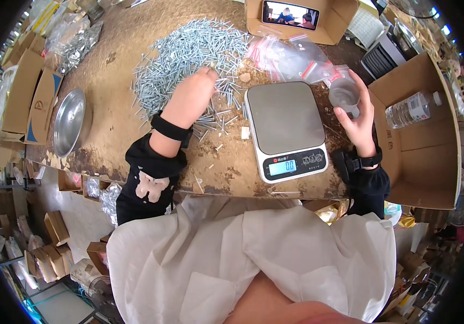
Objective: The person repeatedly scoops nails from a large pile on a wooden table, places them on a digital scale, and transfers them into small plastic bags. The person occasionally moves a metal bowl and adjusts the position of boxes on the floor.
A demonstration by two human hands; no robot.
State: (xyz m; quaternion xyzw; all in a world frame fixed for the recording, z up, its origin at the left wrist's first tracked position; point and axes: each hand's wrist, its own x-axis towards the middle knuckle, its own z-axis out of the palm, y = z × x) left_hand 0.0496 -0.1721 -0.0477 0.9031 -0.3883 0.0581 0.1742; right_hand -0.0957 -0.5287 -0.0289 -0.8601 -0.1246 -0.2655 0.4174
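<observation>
My left hand (193,96) is over the near right part of a large heap of silvery screws (172,59). Its fingers curl down among them; whatever they hold is hidden beneath the hand. At the right, my right hand (360,116) is wrapped round a small clear plastic cup (343,95), thumb on the near side and fingers on the far side. The cup's contents, if any, are hard to make out. Between my hands stands a digital scale (286,121) with a bare grey plate and a lit display.
Clear zip bags (296,58) lie behind the scale. A phone (290,15) leans inside a cardboard box (331,33) at the back. To the right, an open carton (421,146) contains a plastic bottle (409,110). A metal bowl (69,124) sits at the table's left edge.
</observation>
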